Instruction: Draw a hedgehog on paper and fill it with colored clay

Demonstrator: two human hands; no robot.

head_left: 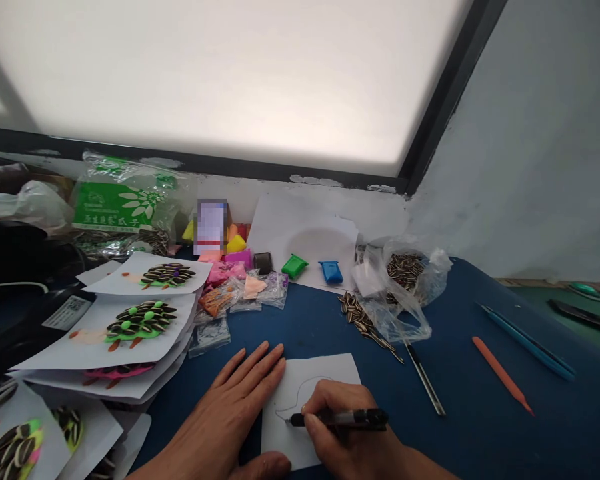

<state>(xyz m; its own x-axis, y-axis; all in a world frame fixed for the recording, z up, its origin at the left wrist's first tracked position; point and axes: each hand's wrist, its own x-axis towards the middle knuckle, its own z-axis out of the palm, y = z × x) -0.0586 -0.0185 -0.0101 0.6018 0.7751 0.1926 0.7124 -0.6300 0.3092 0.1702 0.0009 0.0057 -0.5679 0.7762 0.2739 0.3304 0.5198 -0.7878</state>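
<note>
A small sheet of white paper (307, 369) lies on the blue table in front of me, with a thin curved outline drawn on it. My right hand (353, 420) grips a black pen (345, 419), its tip down on the paper at the lower left of the line. Across the left edge of the sheet, my left hand (235, 407) rests flat with fingers stretched out. To the left, a stack of white cards holds hedgehog pictures (140, 323) made of coloured clay and sunflower seeds.
Behind are clay packets, among them green (294, 266) and blue (331, 271) ones. Loose sunflower seeds (357, 313) lie by a clear seed bag (405, 280). Rightward are a metal-tipped tool (426, 381), an orange clay tool (503, 375) and blue tweezers (527, 341). A green seed bag (115, 207) stands back left.
</note>
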